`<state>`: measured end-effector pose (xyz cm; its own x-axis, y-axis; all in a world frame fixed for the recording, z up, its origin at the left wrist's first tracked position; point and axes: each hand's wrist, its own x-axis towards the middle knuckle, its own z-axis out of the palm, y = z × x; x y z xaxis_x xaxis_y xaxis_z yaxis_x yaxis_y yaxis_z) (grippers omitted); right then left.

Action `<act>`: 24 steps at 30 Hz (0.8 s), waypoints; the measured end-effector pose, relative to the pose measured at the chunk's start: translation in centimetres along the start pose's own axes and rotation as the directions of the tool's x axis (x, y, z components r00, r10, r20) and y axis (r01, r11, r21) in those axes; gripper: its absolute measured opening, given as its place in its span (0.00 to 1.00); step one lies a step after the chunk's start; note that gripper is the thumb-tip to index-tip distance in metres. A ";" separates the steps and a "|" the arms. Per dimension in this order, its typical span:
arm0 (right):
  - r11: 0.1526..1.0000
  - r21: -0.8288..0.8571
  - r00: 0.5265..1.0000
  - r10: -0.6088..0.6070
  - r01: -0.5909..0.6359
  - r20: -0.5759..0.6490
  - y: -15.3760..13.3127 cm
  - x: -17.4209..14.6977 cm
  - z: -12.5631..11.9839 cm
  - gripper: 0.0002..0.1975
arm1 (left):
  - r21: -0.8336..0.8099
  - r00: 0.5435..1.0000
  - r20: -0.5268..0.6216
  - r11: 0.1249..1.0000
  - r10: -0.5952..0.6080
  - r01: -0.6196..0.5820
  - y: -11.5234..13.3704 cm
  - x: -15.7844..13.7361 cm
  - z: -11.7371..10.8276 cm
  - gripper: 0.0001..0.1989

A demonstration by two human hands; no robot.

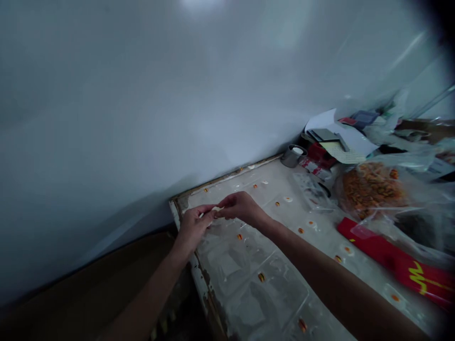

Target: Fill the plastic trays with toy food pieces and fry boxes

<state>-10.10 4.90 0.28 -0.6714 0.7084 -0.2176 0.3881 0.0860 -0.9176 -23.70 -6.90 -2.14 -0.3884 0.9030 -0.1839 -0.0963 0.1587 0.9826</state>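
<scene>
Near the far left corner of the table (pixel 249 182), my left hand (pixel 194 226) and my right hand (pixel 240 207) meet at the fingertips. Between them is a small whitish, flat piece (pixel 215 209), pinched by the fingers of both hands. My fingers cover much of it, so its kind cannot be made out. Under and in front of the hands, the tabletop shows faint glossy square outlines like clear plastic (pixel 249 303). Small burger-like and fried-egg-like figures dot the surface.
A white wall (pixel 177 94) rises behind the table. To the right are a grey cup (pixel 293 156), papers (pixel 341 137), a clear bag of orange-brown bits (pixel 373 187) and a long red packet with yellow marks (pixel 394 265). The table's left edge (pixel 202 284) looks worn.
</scene>
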 end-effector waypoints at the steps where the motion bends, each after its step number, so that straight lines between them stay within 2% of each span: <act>1: 0.999 0.039 0.999 0.036 -0.037 0.016 0.0 -0.2 -0.1 0.11 | 0.001 1.000 0.002 1.000 0.013 -0.013 0.0 -0.3 0.2 0.19; 6: 0.982 0.147 0.987 0.096 -0.114 0.129 -0.2 0.6 -1.3 0.11 | -0.124 0.997 -0.080 0.992 -0.012 0.002 0.0 0.2 0.5 0.19; 8: 0.999 0.027 0.998 0.036 -0.037 0.048 -0.2 1.8 -1.7 0.09 | -0.269 0.992 -0.111 0.963 -0.063 0.031 0.1 0.9 0.0 0.18; 10: 0.956 -0.284 0.982 -0.124 0.081 -0.140 -0.2 3.5 -2.0 0.05 | -0.488 0.979 -0.141 0.871 -0.149 0.062 0.3 1.6 -0.7 0.11; 11: 0.868 -0.484 0.953 -0.232 0.113 -0.193 -0.1 4.5 -2.1 0.04 | -0.601 0.968 -0.146 0.796 -0.203 0.076 0.5 2.0 -1.1 0.06; 12: 0.743 -0.658 0.925 -0.326 0.123 -0.195 0.0 5.5 -2.2 0.05 | -0.697 0.957 -0.138 0.712 -0.254 0.089 0.8 2.3 -1.4 0.03; 14: 0.506 -0.851 0.907 -0.410 0.140 -0.094 0.3 7.4 -2.2 0.09 | -0.810 0.941 -0.100 0.575 -0.322 0.111 1.5 2.9 -1.9 0.07; 15: 0.420 -0.891 0.909 -0.417 0.171 -0.021 0.5 8.1 -2.1 0.11 | -0.837 0.938 -0.071 0.532 -0.339 0.128 1.9 3.1 -2.0 0.09; 16: 0.358 -0.910 0.907 -0.420 0.209 0.044 0.7 8.6 -2.0 0.12 | -0.853 0.937 -0.039 0.500 -0.347 0.150 2.2 3.2 -2.0 0.10; 18: 0.306 -0.914 0.897 -0.426 0.266 0.119 1.0 8.9 -1.9 0.14 | -0.875 0.933 0.014 0.447 -0.360 0.186 2.7 3.5 -1.8 0.11; 19: 0.315 -0.911 0.898 -0.424 0.265 0.115 1.2 8.6 -1.9 0.16 | -0.889 0.929 0.031 0.416 -0.369 0.194 2.9 3.6 -1.6 0.10; 20: 0.361 -0.902 0.905 -0.418 0.239 0.073 1.2 8.0 -1.9 0.17 | -0.900 0.925 0.041 0.388 -0.378 0.199 2.9 3.7 -1.4 0.10; 22: 0.540 -0.828 0.915 -0.394 0.151 -0.090 1.1 6.1 -1.8 0.19 | -0.912 0.919 0.031 0.365 -0.393 0.187 2.8 3.8 -0.9 0.08; 24: 0.710 -0.688 0.901 -0.385 0.150 -0.201 0.6 3.4 -1.3 0.16 | -0.912 0.920 0.027 0.368 -0.392 0.183 2.3 4.0 -0.4 0.07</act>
<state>-11.36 8.25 -0.61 -0.6271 0.7459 0.2245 0.6094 0.6492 -0.4551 -25.82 -3.11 -0.63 -0.2951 0.7788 -0.5535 -0.9420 -0.1403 0.3049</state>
